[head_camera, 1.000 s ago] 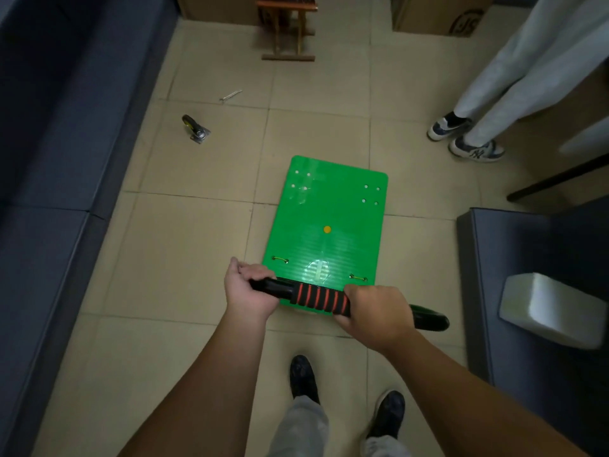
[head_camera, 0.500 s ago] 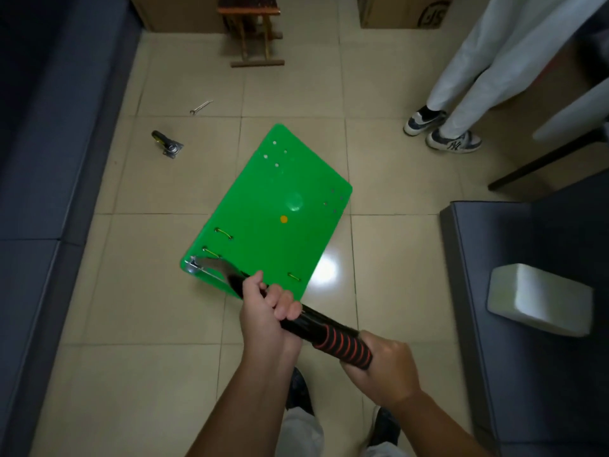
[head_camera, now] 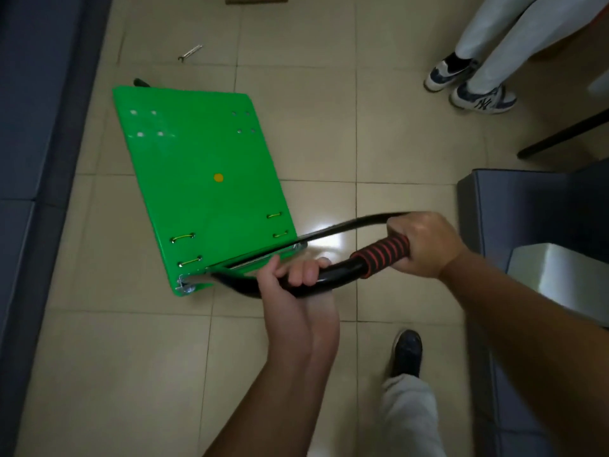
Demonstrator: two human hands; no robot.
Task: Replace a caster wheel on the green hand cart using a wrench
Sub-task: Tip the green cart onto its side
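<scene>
Swung round since half a second ago, the green hand cart (head_camera: 204, 179) now points its far left corner toward the dark sofa (head_camera: 33, 159) on the left, and its deck has come over the spot where the loose caster lay. Only a bit of a black wheel (head_camera: 141, 82) peeks out past that corner. I cannot tell whether the deck touches it.

The black handle (head_camera: 333, 279) loops out from the deck's near edge toward the right. The left hand (head_camera: 293, 285) is curled round the bare black tube, just near of the deck. The right hand (head_camera: 425, 242) is closed round the end of the red-and-black striped grip (head_camera: 382, 253), further right.

The wrench (head_camera: 190, 52) lies on the tiled floor (head_camera: 99, 357), far of the cart and apart from it.

At the far right stands another person in white trousers and sneakers (head_camera: 474, 94). A dark seat at the right edge carries a white block (head_camera: 560, 278). The wearer's own dark shoe (head_camera: 407, 351) shows near.
</scene>
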